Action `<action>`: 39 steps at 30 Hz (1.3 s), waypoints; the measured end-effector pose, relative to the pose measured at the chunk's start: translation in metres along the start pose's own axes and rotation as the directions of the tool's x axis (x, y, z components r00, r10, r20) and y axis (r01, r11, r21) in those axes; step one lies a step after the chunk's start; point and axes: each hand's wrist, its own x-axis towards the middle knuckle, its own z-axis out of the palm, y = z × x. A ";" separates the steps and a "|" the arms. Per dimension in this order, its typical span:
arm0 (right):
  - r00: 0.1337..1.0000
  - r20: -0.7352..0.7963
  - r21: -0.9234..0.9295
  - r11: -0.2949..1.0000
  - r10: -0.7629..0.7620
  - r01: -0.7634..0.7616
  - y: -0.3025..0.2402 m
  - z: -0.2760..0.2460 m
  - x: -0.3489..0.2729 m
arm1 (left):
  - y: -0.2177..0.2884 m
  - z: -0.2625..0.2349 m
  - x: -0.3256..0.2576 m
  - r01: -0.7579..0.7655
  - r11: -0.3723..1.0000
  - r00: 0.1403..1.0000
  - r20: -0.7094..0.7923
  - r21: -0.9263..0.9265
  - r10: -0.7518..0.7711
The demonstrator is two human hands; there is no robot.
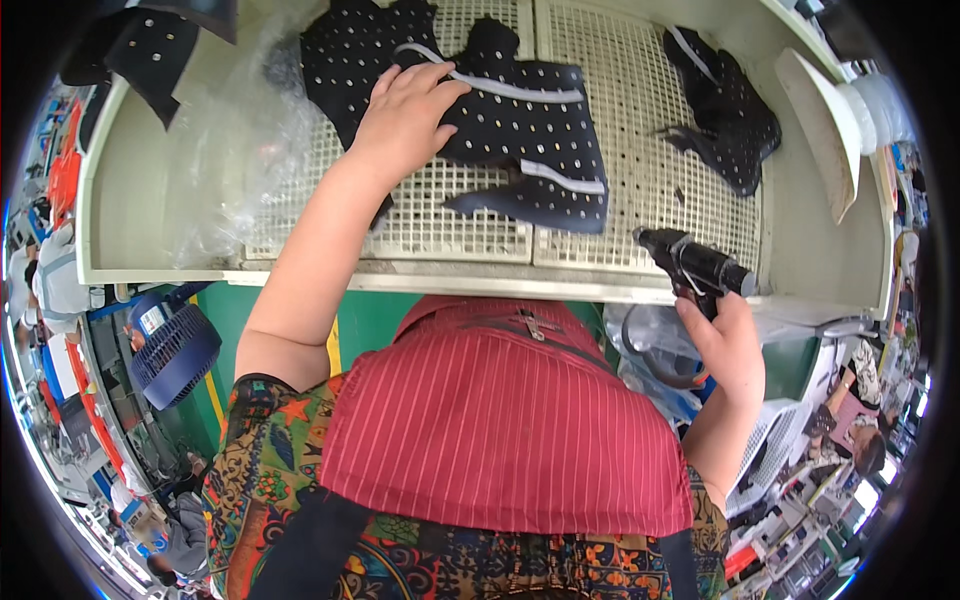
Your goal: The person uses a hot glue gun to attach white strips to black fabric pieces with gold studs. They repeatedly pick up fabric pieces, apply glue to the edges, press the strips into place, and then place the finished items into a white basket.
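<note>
Nozzle of spray gun (695, 265) (right hand (728, 345)) points upper-left.

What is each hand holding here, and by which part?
The right hand grips a black gun-shaped tool by its handle. The left hand holds nothing; it lies flat on a black studded garment.

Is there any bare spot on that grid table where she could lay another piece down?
Yes: the right grid panel, between the studded black garment under the left hand and the smaller black piece. The left side is crowded by clear plastic wrap. The right hand holds a black spray gun.
</note>
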 end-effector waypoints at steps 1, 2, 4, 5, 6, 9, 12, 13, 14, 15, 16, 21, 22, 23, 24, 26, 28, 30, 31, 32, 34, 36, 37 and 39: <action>1.000 -0.005 0.023 1.000 -0.006 0.006 0.001 0.002 0.002 | -0.006 -0.005 0.003 0.049 0.998 0.988 0.141 0.046 -0.055; 1.000 -0.009 0.046 0.999 -0.012 0.013 0.001 0.003 0.005 | -0.012 -0.006 0.006 0.051 0.994 0.984 0.167 0.096 -0.067; 0.999 -0.032 0.120 0.992 -0.033 0.037 0.001 0.008 0.012 | -0.022 -0.004 0.012 0.055 0.982 0.971 0.219 0.183 -0.096; 0.998 -0.042 0.154 0.987 -0.039 0.045 0.000 0.010 0.016 | -0.025 -0.004 0.015 0.060 0.979 0.953 0.280 0.195 -0.114; 0.998 -0.046 0.155 0.987 -0.032 0.038 -0.001 0.011 0.022 | -0.028 -0.002 0.017 0.039 0.979 0.955 0.280 0.200 -0.095; 1.000 0.009 0.164 0.986 0.027 -0.028 -0.003 0.009 0.034 | -0.029 0.004 0.023 -0.031 0.980 0.959 0.281 0.196 -0.026; 0.999 -0.011 0.088 0.996 0.033 -0.032 -0.015 0.006 0.047 | -0.024 0.014 0.035 -0.058 0.986 0.946 0.324 0.154 0.005; 0.999 -0.041 0.123 0.992 0.012 -0.007 -0.013 0.008 0.051 | -0.022 0.019 0.038 -0.069 0.984 0.947 0.320 0.163 0.013; 0.999 -0.031 0.116 0.993 0.019 -0.015 -0.016 0.007 0.054 | -0.024 0.022 0.044 -0.071 0.988 0.936 0.351 0.140 0.017; 0.999 -0.020 0.110 0.994 0.025 -0.023 -0.020 0.006 0.057 | -0.026 0.025 0.051 -0.071 0.991 0.924 0.383 0.117 0.021; 1.000 -0.005 0.105 0.994 0.028 -0.027 -0.024 0.006 0.061 | -0.028 0.026 0.054 -0.068 0.993 0.909 0.416 0.099 0.021; 0.991 -0.114 0.165 0.982 -0.068 0.087 -0.031 0.017 0.073 | -0.034 0.037 0.061 -0.254 0.958 0.955 0.189 0.131 0.227; 0.994 -0.103 0.156 0.986 -0.042 0.058 -0.032 0.017 0.074 | -0.029 0.036 0.064 -0.262 0.953 0.952 0.200 0.150 0.230; 0.996 -0.086 0.149 0.988 -0.022 0.035 -0.033 0.017 0.075 | -0.020 0.029 0.064 -0.265 0.948 0.950 0.214 0.174 0.226; 0.998 -0.069 0.142 0.990 -0.002 0.012 -0.033 0.017 0.077 | -0.013 0.025 0.063 -0.269 0.943 0.948 0.229 0.198 0.222; 0.999 -0.016 0.102 0.994 0.041 -0.039 -0.031 0.017 0.082 | -0.007 0.024 0.059 -0.227 0.957 0.963 0.187 0.183 0.193; 0.997 0.009 0.094 0.992 0.080 -0.080 -0.031 0.016 0.088 | -0.002 0.023 0.059 -0.124 0.976 0.957 0.281 0.179 0.070; 0.998 -0.067 0.149 0.989 0.001 0.009 -0.040 0.018 0.092 | -0.004 0.030 0.058 -0.043 0.988 0.945 0.328 0.152 -0.009; 0.993 -0.110 0.172 0.984 -0.036 0.055 -0.043 0.018 0.094 | -0.003 0.030 0.060 -0.003 0.990 0.936 0.350 0.138 -0.046; 0.988 -0.131 0.169 0.981 -0.076 0.098 -0.043 0.017 0.099 | -0.001 0.031 0.062 0.021 0.986 0.911 0.402 0.163 -0.086; 0.973 -0.165 0.159 0.970 -0.160 0.186 -0.044 0.015 0.110 | 0.007 0.032 0.067 0.071 0.974 0.848 0.501 0.216 -0.173; 0.977 -0.147 0.176 0.968 -0.157 0.182 -0.058 0.012 0.118 | 0.012 0.044 0.070 0.170 0.954 0.784 0.553 0.246 -0.282; 0.972 -0.153 0.212 0.955 -0.178 0.208 -0.067 0.012 0.122 | 0.015 0.046 0.073 0.217 0.939 0.747 0.573 0.267 -0.335; 0.968 -0.138 0.273 0.931 -0.211 0.242 -0.072 0.013 0.132 | 0.022 0.049 0.072 0.201 0.930 0.745 0.569 0.307 -0.348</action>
